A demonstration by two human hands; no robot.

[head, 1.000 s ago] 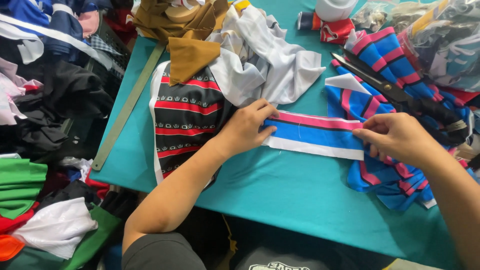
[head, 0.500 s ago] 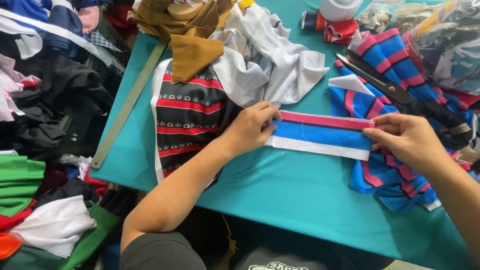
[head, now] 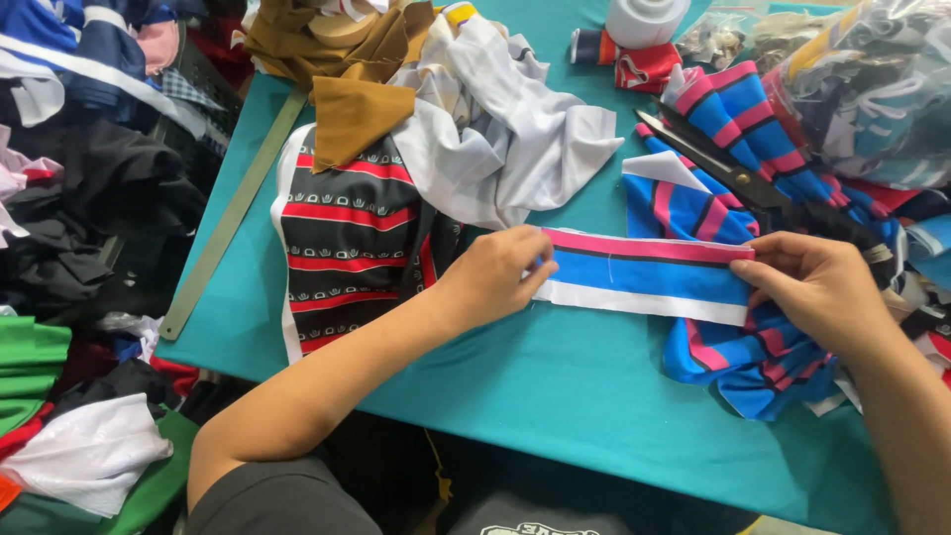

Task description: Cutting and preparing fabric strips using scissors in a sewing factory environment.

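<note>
Head view: a flat fabric strip banded pink, blue and white [head: 644, 274] is being pinched at both ends, left hand [head: 492, 280] clamped on its near-left end, right hand [head: 817, 287] clamped on its right end, thumb on top. Strip is pulled taut betw. the two, lying flat on the teal cloth-covered table [head: 555, 396], roughly centre. Step judged: strip being stretched and squared up, edges aligned. Next move, by the look of it, calls for even tension at both ends so the bands stay straight.

Outward from there: under the right hand, a crumpled heap of same blue-pink striped knit [head: 753, 352], soft, folded over itself. Just beyond it, long black-handled metal scissors [head: 728, 170], lying shut on the stripes. Left of the strip, touching the left wrist, a black panel w/ red bands and white pattern rows [head: 347, 248], flat. Above that, a mustard-brown piece [head: 355, 117] and a rumpled white jersey pile [head: 505, 139]. Long flat metal ruler [head: 233, 213] runs along the table's left edge. White thread cone [head: 644, 20] at top.
</note>
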